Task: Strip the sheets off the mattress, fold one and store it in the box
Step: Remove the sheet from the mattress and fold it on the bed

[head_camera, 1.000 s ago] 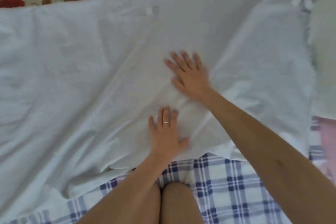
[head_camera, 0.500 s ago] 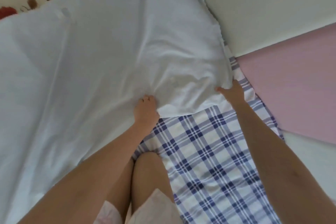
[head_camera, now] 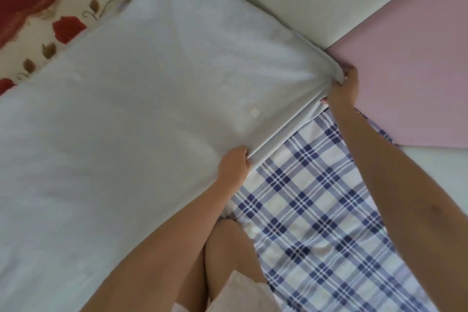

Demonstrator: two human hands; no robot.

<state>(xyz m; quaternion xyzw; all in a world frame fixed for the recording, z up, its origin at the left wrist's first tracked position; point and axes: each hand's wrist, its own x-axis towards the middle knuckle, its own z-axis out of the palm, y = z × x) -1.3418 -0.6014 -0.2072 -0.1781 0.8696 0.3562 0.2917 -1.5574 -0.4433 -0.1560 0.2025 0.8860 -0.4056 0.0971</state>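
The white sheet (head_camera: 141,114) lies spread across the bed, over the plaid sheet (head_camera: 316,210), with its near edge gathered between the two grips. The left grip (head_camera: 234,163) is curled round a bunch of the hem near the knee. The right grip (head_camera: 344,87) pinches the corner up by the pink panel (head_camera: 410,71), fingers wrapped over the cloth. The edge between them runs taut.

I'd judge this the start of a fold. Both should lift together and carry that edge across toward the floral sheet (head_camera: 68,25), with even tension so no slack bellies in the middle. The right needs the true corner, or the fold goes crooked. No box in sight from here.
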